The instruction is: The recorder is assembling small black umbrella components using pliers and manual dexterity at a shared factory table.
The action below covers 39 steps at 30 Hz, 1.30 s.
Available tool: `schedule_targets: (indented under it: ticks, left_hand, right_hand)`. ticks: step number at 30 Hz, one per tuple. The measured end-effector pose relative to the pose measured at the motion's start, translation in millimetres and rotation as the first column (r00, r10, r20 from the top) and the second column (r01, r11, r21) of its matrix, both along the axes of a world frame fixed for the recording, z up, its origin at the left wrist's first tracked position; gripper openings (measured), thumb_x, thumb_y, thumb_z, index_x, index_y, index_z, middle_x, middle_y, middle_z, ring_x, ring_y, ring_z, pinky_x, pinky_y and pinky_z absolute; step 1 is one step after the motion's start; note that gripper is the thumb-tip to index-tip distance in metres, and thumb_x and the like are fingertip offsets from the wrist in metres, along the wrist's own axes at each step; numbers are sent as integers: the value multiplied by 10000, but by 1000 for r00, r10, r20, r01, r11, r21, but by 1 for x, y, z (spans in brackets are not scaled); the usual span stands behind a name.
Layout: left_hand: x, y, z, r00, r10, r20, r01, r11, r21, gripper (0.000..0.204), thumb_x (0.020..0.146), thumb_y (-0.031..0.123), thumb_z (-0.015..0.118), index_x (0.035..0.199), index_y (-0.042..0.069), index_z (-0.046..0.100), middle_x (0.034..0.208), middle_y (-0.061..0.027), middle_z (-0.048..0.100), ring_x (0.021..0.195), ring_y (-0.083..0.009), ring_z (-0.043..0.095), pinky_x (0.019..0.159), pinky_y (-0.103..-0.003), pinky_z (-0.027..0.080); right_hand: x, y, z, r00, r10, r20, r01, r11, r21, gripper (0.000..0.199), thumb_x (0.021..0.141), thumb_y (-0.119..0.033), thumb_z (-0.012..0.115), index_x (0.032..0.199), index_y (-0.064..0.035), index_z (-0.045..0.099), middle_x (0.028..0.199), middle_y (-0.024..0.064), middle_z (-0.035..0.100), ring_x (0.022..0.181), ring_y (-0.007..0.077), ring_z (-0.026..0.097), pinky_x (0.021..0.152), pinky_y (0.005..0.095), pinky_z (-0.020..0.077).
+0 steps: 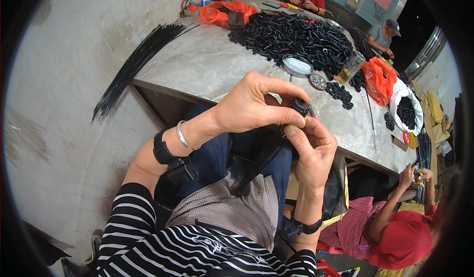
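Note:
A small black cylindrical plastic part [299,105] is held up over my lap, near the table's front edge. My left hand [247,104] pinches it between thumb and forefinger. Just below, my right hand [315,151] is closed in a pinch against its lower end, with the thumb close to the left thumb. What the right fingertips grip is hidden. Between my knees, under both hands, lies a bundle of thin black rods [256,166], its upper end covered by the hands.
On the grey table [192,64] stand a heap of black plastic parts [296,35], a round dish [297,65], a clear cup [349,68] and red bags [379,79]. Long black rods [133,64] overhang its left edge. A co-worker in a red cap [402,240] sits close at right; others sit farther off.

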<state>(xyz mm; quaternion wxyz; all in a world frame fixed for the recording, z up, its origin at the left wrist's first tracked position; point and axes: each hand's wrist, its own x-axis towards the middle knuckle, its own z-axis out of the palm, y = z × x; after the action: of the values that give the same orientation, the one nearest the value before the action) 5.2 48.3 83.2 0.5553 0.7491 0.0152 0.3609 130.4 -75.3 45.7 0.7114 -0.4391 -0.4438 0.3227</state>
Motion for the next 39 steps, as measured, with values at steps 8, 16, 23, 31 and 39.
schedule_targets:
  ticks: [8, 16, 23, 31, 39]
  left_hand:
    - [9, 3, -6, 997, 70, -14, -68, 994, 84, 293, 731, 45, 770, 1009, 11, 684, 786, -19, 623, 706, -55, 584, 609, -193, 523]
    - [13, 9, -10, 994, 95, 47, -102, 976, 190, 266, 763, 73, 746, 1010, 0, 679, 882, -65, 675, 757, -88, 629, 652, -225, 539]
    - [9, 10, -7, 997, 72, 30, -76, 986, 150, 256, 767, 58, 725, 1007, -17, 674, 894, -74, 681, 755, -92, 636, 675, -228, 539]
    - [1, 8, -7, 979, 196, 47, -200, 920, 336, 249, 782, 67, 683, 1023, 6, 667, 904, -82, 684, 730, -105, 642, 651, -235, 519]
    - [-4, 7, -14, 972, 226, 60, -233, 920, 315, 272, 834, 72, 657, 1092, -5, 616, 901, -69, 677, 752, -98, 632, 665, -229, 505]
  right_hand:
    - [20, 5, -8, 989, 115, -93, -116, 993, -9, 153, 800, 12, 692, 941, 46, 641, 854, 62, 655, 759, 117, 617, 718, 229, 487]
    - [12, 10, -4, 1000, 16, -13, -17, 1000, -10, 149, 814, 8, 678, 949, 55, 636, 860, 71, 661, 775, 113, 621, 735, 233, 493]
    - [6, 14, -4, 999, -9, 41, 9, 1000, 3, 148, 827, 19, 659, 959, 77, 624, 876, 85, 664, 805, 116, 630, 750, 231, 501]
    - [-4, 20, 0, 968, -147, 205, 142, 989, 40, 100, 814, 10, 693, 887, 24, 625, 798, 29, 628, 727, 73, 591, 640, 190, 482]
    - [-14, 19, 6, 967, -161, 197, 176, 982, -63, 110, 808, -20, 715, 796, -3, 607, 686, -22, 599, 616, 30, 541, 569, 163, 428]
